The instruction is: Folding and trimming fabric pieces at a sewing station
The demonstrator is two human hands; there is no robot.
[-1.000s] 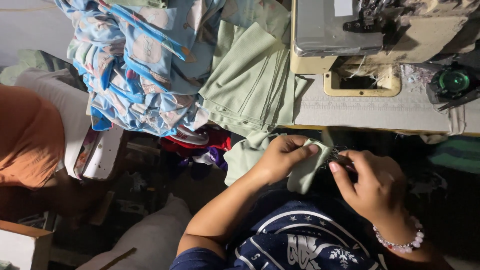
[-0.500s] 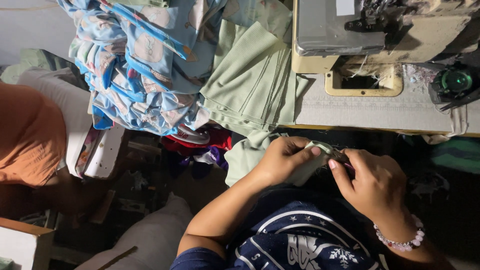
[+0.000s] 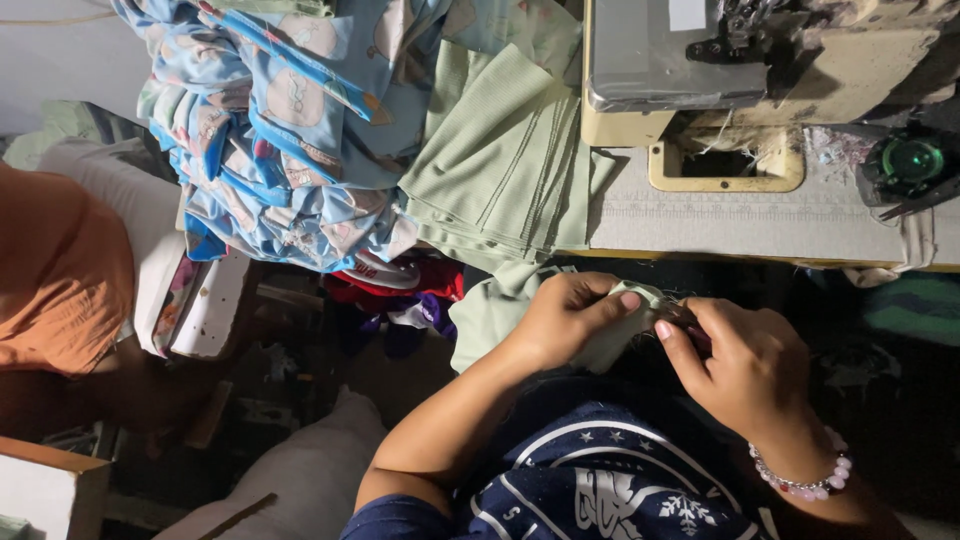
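Observation:
My left hand [image 3: 572, 317] grips a piece of pale green fabric [image 3: 490, 320] just below the table's front edge, thumb and fingers pinching its bunched end. My right hand [image 3: 745, 365], with a pink bead bracelet on the wrist, pinches the same bunched end from the right, and the fingertips of both hands nearly touch. What lies between the fingertips is too small and dark to tell. The green cloth hangs down to the left of my left hand.
A sewing machine [image 3: 740, 70] stands on the grey table [image 3: 760, 215] above my hands. Folded pale green fabric [image 3: 500, 160] and a heap of blue printed fabric [image 3: 290, 130] lie at the left. A person in orange [image 3: 55, 270] is at the far left.
Both hands stayed in place, and the green fabric is gathered tighter between the fingertips than a second ago.

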